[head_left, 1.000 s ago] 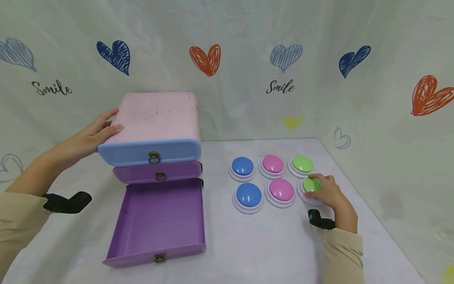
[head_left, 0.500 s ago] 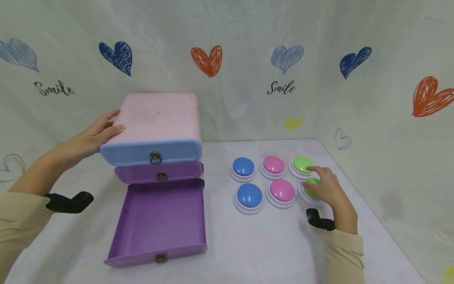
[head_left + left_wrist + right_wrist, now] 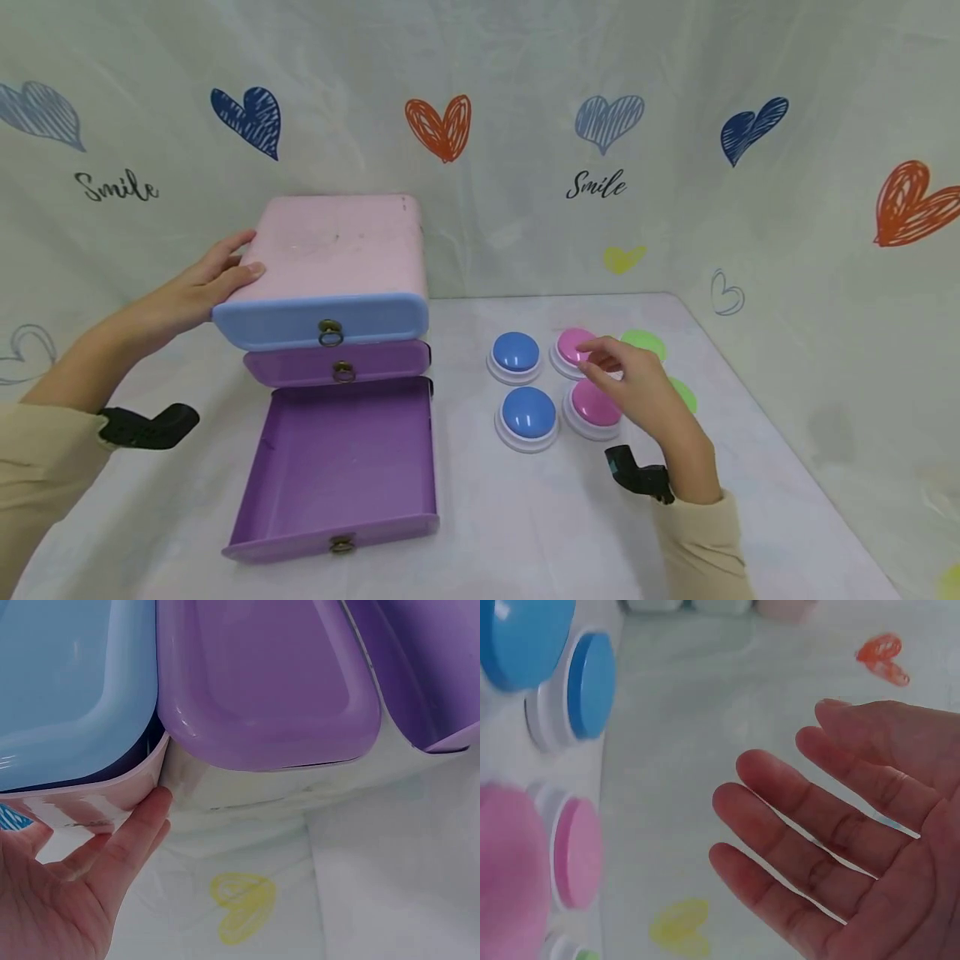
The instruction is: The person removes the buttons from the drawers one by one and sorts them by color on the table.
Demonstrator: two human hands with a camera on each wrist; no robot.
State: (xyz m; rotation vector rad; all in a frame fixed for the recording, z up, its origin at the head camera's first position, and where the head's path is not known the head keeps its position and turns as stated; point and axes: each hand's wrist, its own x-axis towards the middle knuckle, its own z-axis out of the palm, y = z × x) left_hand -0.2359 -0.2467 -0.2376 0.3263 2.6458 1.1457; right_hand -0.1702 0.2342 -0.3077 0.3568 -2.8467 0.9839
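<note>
My left hand point(image 3: 191, 287) rests against the left side of a small chest of drawers point(image 3: 337, 242) with a pink top; its fingers lie fairly straight along the edge. A blue drawer front point(image 3: 67, 682) and a purple drawer front point(image 3: 262, 682) show closely in the left wrist view. The lowest purple drawer point(image 3: 345, 467) is pulled out and holds nothing. Over the pink push buttons point(image 3: 596, 403) hovers my right hand point(image 3: 637, 387), with nothing between its loosely extended fingers. It partly hides the two green buttons point(image 3: 643, 342) and the far pink button point(image 3: 572, 343).
Two blue buttons point(image 3: 528, 412) on white bases stand between the chest and the pink ones. A white cloth point(image 3: 525, 525) covers the table. Behind rises a pale curtain point(image 3: 510, 83) printed with hearts and "Smile".
My right hand has left the near green button, passed by the far green one, and moved left over the pink buttons. The left hand stays on the chest.
</note>
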